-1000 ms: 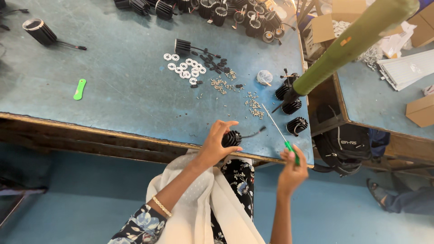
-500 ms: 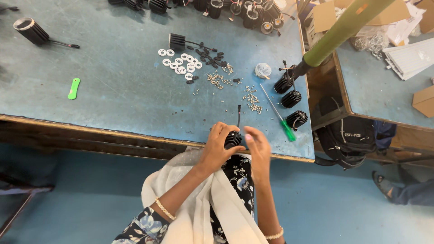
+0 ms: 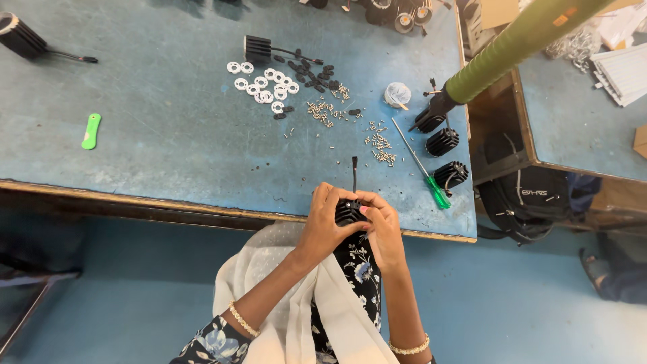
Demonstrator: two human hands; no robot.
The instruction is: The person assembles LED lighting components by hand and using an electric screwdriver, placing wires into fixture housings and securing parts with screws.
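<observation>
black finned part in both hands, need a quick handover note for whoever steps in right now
Left hand: wrapped around the black finned part at the table's near edge.
Right hand: fingers on the same part; its cable sticks up toward the table.
Green-handled screwdriver: lying on the table right of the hands, not held.
Small screws, white rings and black bits lie loose farther back.
Three more finned parts stand near the right edge.
Done: cannot tell. Left: loose hardware still unused on the table.

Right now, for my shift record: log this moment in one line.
left hand: holds black finned part | right hand: same part | green screwdriver: lying on table
</observation>
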